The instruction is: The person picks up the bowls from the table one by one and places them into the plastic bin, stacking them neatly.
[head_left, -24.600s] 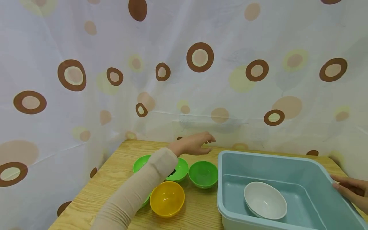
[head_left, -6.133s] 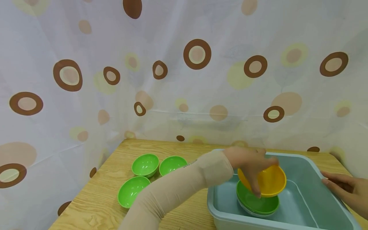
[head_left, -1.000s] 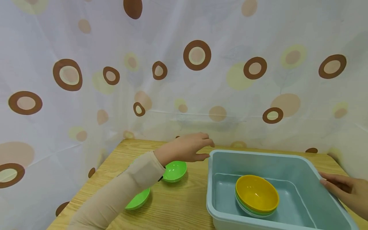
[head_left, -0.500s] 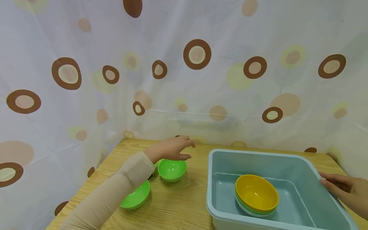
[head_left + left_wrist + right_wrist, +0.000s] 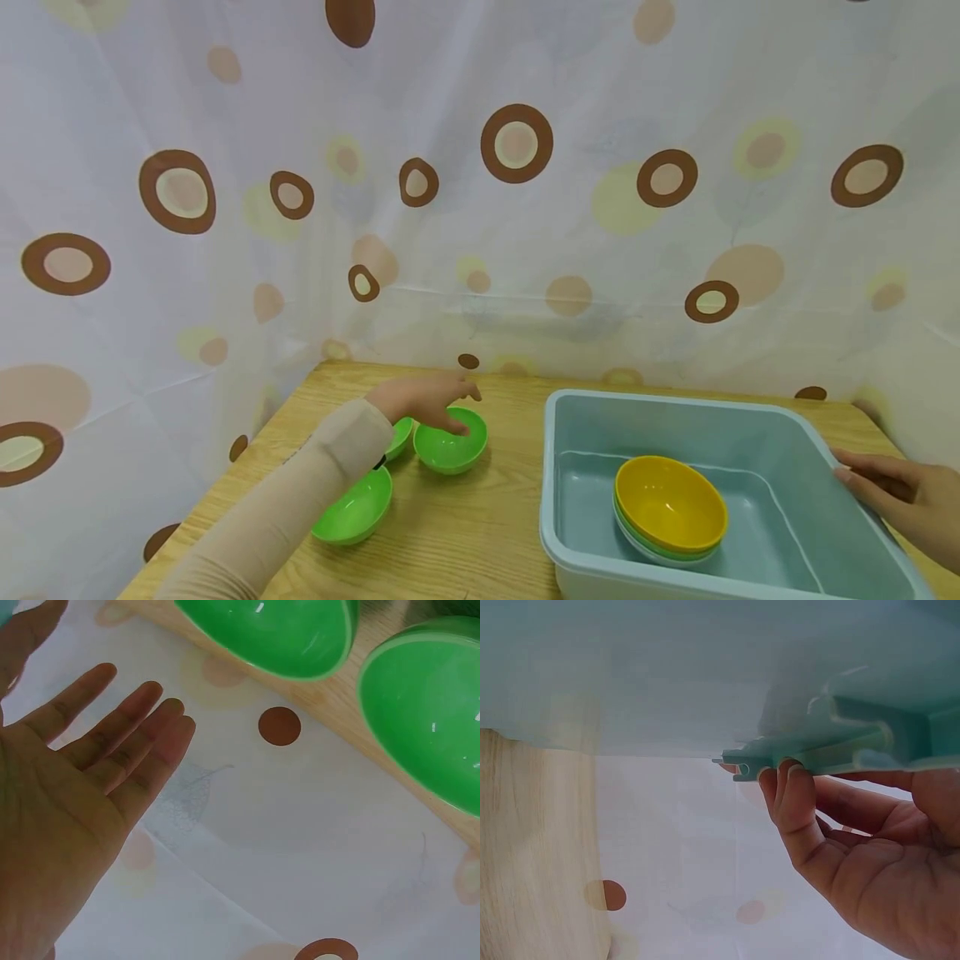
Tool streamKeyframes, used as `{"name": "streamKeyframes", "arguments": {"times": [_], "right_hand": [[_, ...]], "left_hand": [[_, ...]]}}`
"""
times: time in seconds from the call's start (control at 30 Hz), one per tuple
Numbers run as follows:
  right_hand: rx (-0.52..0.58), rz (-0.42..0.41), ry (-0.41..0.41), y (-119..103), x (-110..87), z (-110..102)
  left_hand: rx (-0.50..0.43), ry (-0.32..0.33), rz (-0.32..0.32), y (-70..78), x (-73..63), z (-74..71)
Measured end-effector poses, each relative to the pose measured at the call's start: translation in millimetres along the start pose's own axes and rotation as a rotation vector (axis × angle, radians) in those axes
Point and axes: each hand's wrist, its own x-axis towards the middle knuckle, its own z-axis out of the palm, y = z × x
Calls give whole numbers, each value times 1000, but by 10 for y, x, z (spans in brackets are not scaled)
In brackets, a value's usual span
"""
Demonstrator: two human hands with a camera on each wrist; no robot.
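Observation:
My left hand (image 5: 423, 398), fingers spread, is over the back rim of a green bowl (image 5: 450, 450); whether it touches the bowl I cannot tell. Nothing lies in its palm (image 5: 52, 787) in the left wrist view. Two more green bowls stand nearby: one (image 5: 400, 437) partly behind the wrist, one (image 5: 356, 510) partly behind the sleeve. At the right, my right hand (image 5: 911, 500) holds the rim of a light blue plastic basin (image 5: 675, 402), fingers curled under the edge. Inside the basin, a yellow bowl (image 5: 667, 500) is nested on a green bowl and a white one.
The wooden table (image 5: 465, 533) reaches back to a spotted curtain (image 5: 585, 208), which also hangs along the left side. Bare tabletop lies between the green bowls and the basin's left wall. The basin floor (image 5: 757, 508) shows right of the stack.
Over the last second my left hand moves left and lowers to the green bowl. Earlier, it set a green bowl, then the yellow one, onto the white bowl. My right hand stays on the basin.

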Motion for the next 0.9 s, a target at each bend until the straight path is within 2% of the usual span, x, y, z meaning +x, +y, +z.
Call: {"name": "streamKeyframes", "arguments": {"times": [0.33, 0.57, 0.9], "right_hand": [[-25, 17, -13, -19, -3, 6], [-35, 41, -34, -11, 9, 5], [-31, 40, -31, -25, 4, -2]], "left_hand": [[-74, -114, -128, -159, 41, 153], [-33, -140, -231, -169, 84, 217], [-31, -158, -252, -159, 151, 297]]}}
